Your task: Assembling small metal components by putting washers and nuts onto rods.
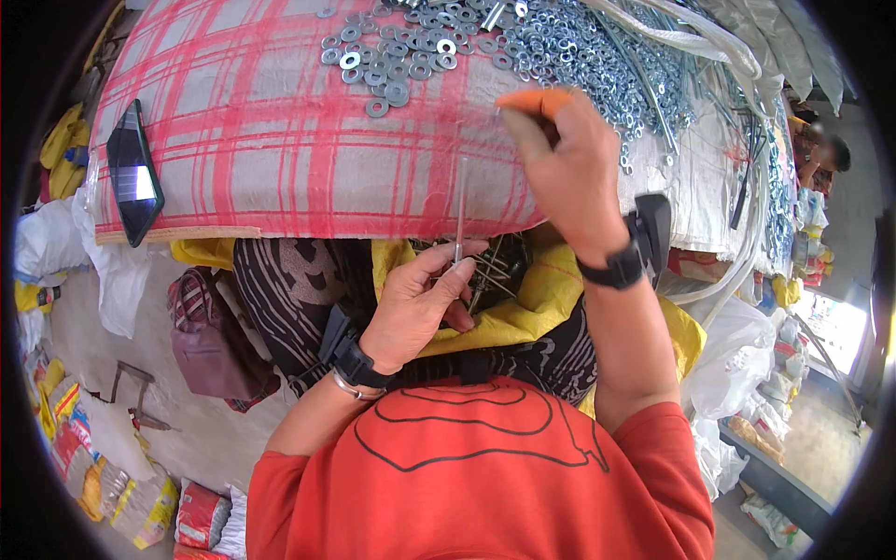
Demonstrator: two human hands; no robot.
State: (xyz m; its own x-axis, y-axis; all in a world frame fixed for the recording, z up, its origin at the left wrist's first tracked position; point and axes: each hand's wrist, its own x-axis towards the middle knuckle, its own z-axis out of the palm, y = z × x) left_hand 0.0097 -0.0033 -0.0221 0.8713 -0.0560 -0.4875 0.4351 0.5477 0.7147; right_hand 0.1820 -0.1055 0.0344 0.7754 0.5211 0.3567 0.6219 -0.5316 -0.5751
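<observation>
Between the thumb and fingers of my left hand (415, 299) stands a thin metal rod (461, 205), its free end pointing away from me over the table edge. Just below that hand, a yellow sack (551, 291) lies open on my lap with several metal rods (493, 273) inside. My right hand (577, 154) is raised over the table, right of the rod, with orange covering (537, 100) on its fingers. Its fingers are closed together; anything in them is too small to make out. Beyond it spreads a heap of small metal nuts (583, 51), with loose flat washers (397, 70) to the left.
A red-and-white checked cloth (252, 121) covers the table. A dark phone (136, 177) lies at its left edge. White cord (737, 51) and long rods (653, 89) lie at the right. A maroon bag (210, 341) sits at lower left, with plastic bags (737, 364) at right.
</observation>
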